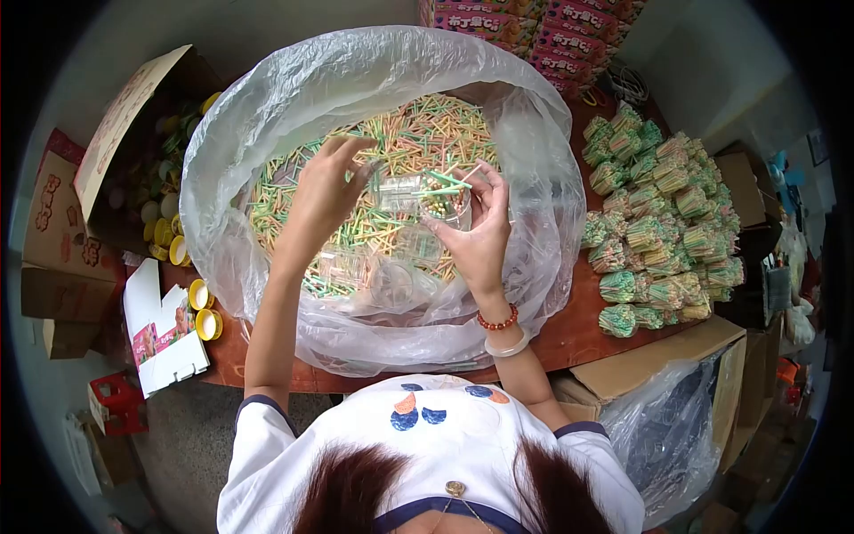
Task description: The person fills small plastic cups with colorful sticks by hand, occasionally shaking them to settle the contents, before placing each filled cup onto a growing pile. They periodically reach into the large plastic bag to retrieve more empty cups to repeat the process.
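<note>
A large clear plastic bag (374, 58) is spread open on the table, its inside covered with many thin pastel sticks (427, 125). My right hand (480, 218) is wrapped round a clear cup (454, 214) with green and pale sticks in it, some poking out at the top. To the left, my left hand (329, 187) hovers over the loose sticks, fingers apart and bent, with nothing seen in it. Between the hands lies a clear container (400, 192). More clear containers (347, 267) rest on the sticks nearer my body.
Tied bundles of sticks (663, 227) are stacked on the table at right. At left are an open carton (124, 125), yellow lids (206, 324) and white card (165, 334). Pink boxes (569, 40) stand behind. A carton with plastic (658, 418) sits at lower right.
</note>
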